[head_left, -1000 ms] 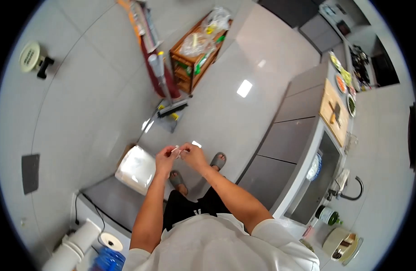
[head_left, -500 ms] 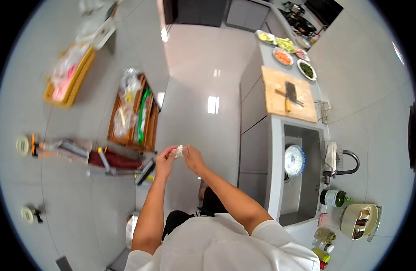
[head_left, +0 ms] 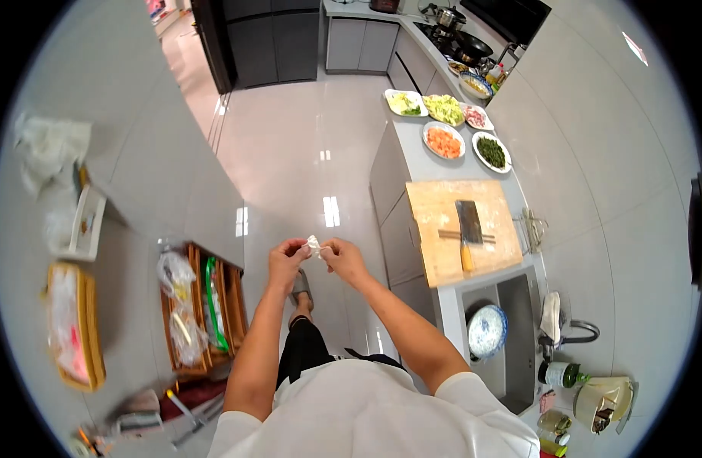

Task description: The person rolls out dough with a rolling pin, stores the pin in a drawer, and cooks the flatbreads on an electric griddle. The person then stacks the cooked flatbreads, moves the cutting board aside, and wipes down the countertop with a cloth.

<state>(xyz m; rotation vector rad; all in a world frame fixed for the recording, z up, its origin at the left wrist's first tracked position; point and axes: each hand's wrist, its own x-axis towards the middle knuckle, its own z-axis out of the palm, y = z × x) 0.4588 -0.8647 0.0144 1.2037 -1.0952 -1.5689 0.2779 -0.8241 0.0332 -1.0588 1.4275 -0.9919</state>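
Between my hands, in front of my body above the floor, is a small white lumpy thing; its kind is too small to make out. My left hand has it pinched from the left side. The bent fingers of my right hand close on its right side, so both hands are on it at once. To the right lies a cleaver with a yellow handle, on a floured wooden cutting board, across a pair of chopsticks.
Plates of chopped carrot, dark greens and other cut food stand beyond the board. A sink holds a blue-and-white bowl. To my left is a wooden rack with plastic bags. A stove stands far ahead.
My view has moved forward and turned, so the rack, board and sink sit lower in it. Both hands stay on the white thing, and my right fingers are now more bent around it.
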